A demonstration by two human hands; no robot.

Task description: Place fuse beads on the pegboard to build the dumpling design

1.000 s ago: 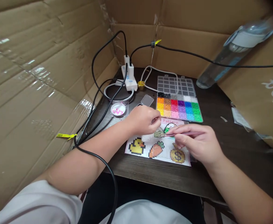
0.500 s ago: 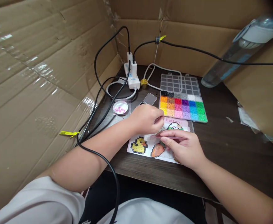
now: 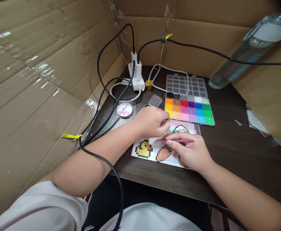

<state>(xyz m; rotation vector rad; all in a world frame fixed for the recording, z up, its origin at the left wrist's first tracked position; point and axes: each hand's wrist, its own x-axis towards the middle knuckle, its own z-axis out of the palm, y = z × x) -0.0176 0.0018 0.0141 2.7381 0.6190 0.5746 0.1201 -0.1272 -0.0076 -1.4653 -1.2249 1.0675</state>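
Note:
Pink tweezers point(image 3: 178, 140) lie in the pinched fingers of my right hand point(image 3: 193, 150), their tips pointing left. Those tips meet a small whitish patch point(image 3: 153, 140), perhaps beads, on the printed pattern sheet point(image 3: 136, 153). My left hand point(image 3: 153, 122) hovers above the sheet's upper part with its fingers curled closed; what they hold, if anything, is hidden. Below the hands the sheet shows a yellow chick and an orange carrot, and a white figure with green appears near the word "Pattern". A clear pegboard edge point(image 3: 198, 129) sticks out at the sheet's right.
Behind the sheet stands a sectioned box of coloured beads point(image 3: 190, 109), its lid point(image 3: 185, 86) folded back. A white dish point(image 3: 124, 110) holds pink beads. Black cables point(image 3: 111, 128) cross my left arm. A power strip point(image 3: 137, 83), gold cup point(image 3: 149, 84) and leaning bottle point(image 3: 241, 61) stand farther back.
The whole view has shifted very slightly. Both hands keep nearly the same place and grip, with the tweezers still at the whitish patch.

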